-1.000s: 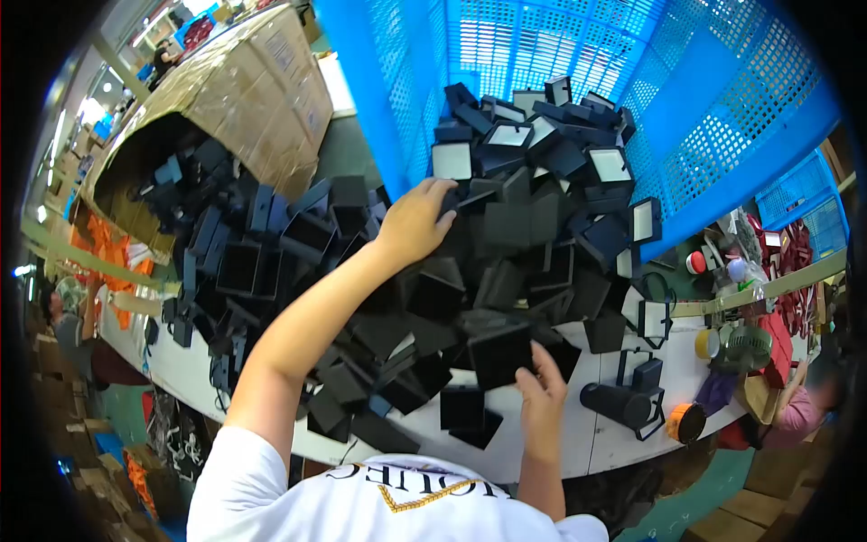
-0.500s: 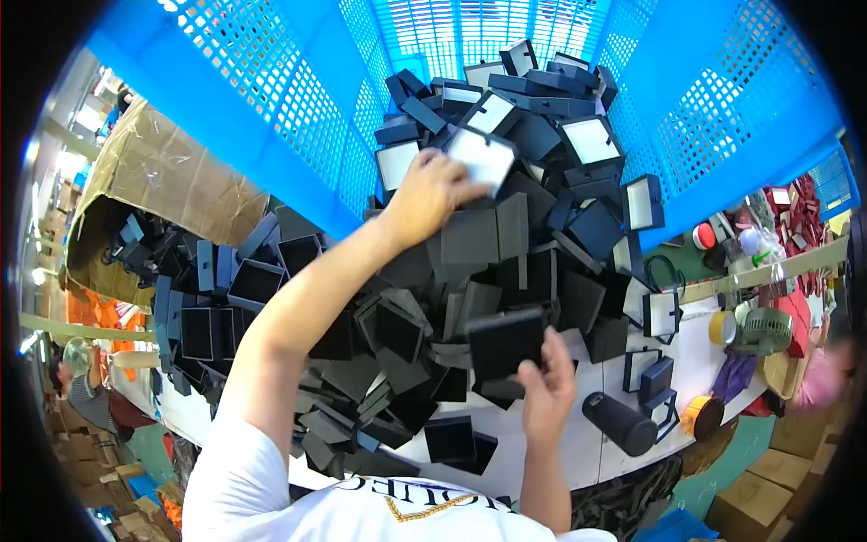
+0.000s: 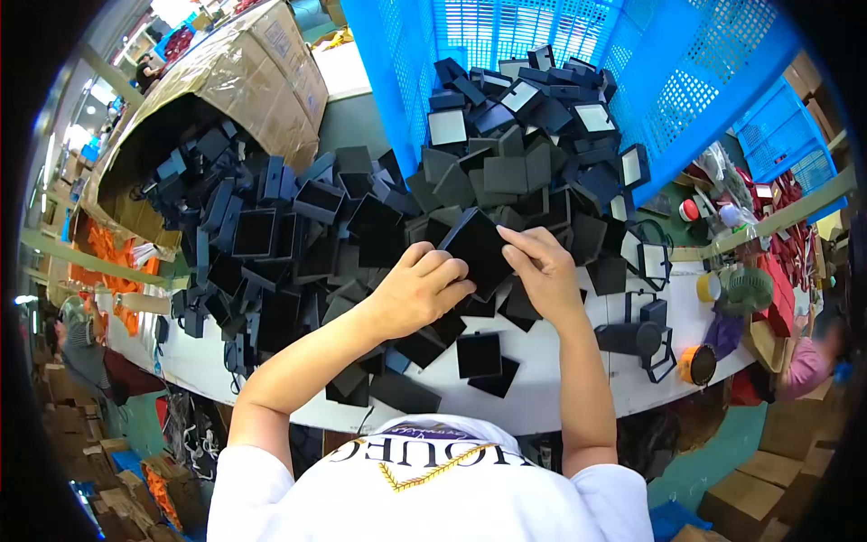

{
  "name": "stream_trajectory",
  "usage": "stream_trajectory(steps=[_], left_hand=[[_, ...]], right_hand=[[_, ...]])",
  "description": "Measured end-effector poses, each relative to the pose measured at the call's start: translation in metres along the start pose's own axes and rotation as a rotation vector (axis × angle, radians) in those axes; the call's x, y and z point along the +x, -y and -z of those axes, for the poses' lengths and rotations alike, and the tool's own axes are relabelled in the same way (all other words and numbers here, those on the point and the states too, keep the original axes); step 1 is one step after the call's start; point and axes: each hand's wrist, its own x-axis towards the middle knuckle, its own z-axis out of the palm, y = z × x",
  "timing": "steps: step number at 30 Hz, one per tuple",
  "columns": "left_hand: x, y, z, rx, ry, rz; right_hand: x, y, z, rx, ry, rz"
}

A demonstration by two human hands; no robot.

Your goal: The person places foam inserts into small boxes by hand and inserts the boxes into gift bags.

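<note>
A small square black box (image 3: 477,251) with a dark blue side is tilted in front of me, between my two hands. My left hand (image 3: 417,291) has its fingers curled at the box's lower left edge; its fingertips are partly hidden. On the other side, my right hand (image 3: 545,271) pinches the box's right edge between thumb and fingers. Beneath and around them lies a heap of black box parts (image 3: 316,262), some with their hollow sides up. Near my body, a black box part (image 3: 479,355) rests on the white table (image 3: 533,397).
Behind the heap stands a blue perforated crate (image 3: 384,81) holding more boxes, several white-lined. A cardboard carton (image 3: 262,72) lies at left, boxes spilling out. To the right are a black cylinder (image 3: 629,339), a tape roll (image 3: 698,365) and a small fan (image 3: 749,291). People sit at both sides.
My left hand has come back from a white-lined box at the crate to the black box. My right hand has moved up with the black box. The view has shifted.
</note>
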Motion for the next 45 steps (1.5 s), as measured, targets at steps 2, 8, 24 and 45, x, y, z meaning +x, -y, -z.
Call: stream_trajectory(steps=[2, 8, 24, 45], left_hand=[[-0.009, -0.019, 0.001, -0.005, -0.028, -0.013], [-0.034, -0.066, -0.003, -0.059, -0.088, 0.032], [-0.241, -0.064, -0.035, -0.113, 0.1, 1.201], [-0.123, -0.065, -0.02, -1.507, -0.333, 1.212]], right_hand=[[-0.012, 0.006, -0.006, -0.288, -0.12, 0.22], [-0.047, -0.017, -0.033, 0.175, -0.153, -0.189], [-0.184, -0.181, 0.007, -0.824, -0.209, -0.106], [-0.066, -0.007, -0.104, 0.525, 0.382, -0.48]])
